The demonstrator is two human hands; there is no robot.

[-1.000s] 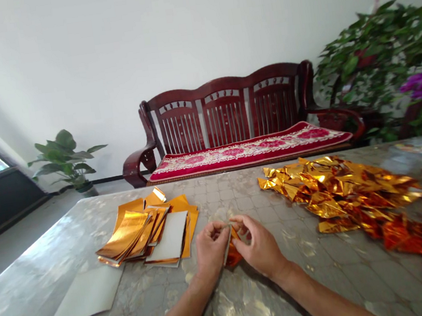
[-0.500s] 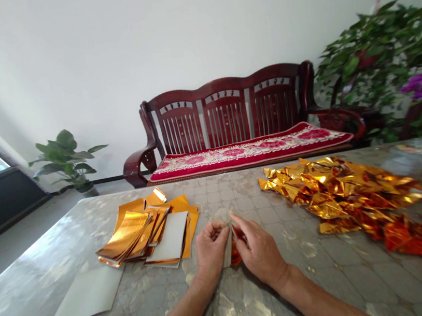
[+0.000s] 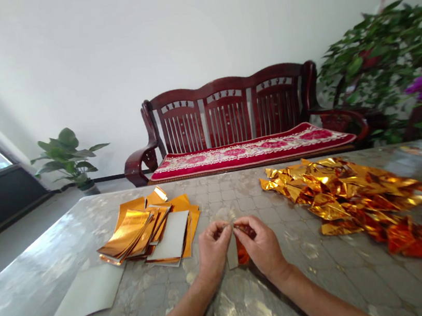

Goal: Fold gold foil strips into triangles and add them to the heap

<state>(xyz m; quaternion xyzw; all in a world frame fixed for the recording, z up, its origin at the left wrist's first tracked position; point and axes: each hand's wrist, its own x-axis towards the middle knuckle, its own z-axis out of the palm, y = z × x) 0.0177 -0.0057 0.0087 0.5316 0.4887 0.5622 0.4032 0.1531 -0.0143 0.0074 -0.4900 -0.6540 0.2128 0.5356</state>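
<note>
The **left hand (image 3: 214, 252)** and **right hand (image 3: 262, 249)** sit close together near the middle of the table, neither one released. Their fingers curl inward, and the thumbs and fingertips pinch the top of a small foil sheet (image 3: 237, 252) from both sides. The sheet hangs between the hands, its pale backing showing by the left hand and its orange face by the right. Just left of the left hand lies a stack of orange foil sheets (image 3: 135, 232), partly covered by a grey card (image 3: 169, 235), with a grey sheet (image 3: 85, 296) flat beside it. A pile of crumpled gold foil (image 3: 341, 189) spreads to the right, near the right hand. Beyond the table's far edge (image 3: 214, 177) stands a wooden bench (image 3: 228, 116).
</note>
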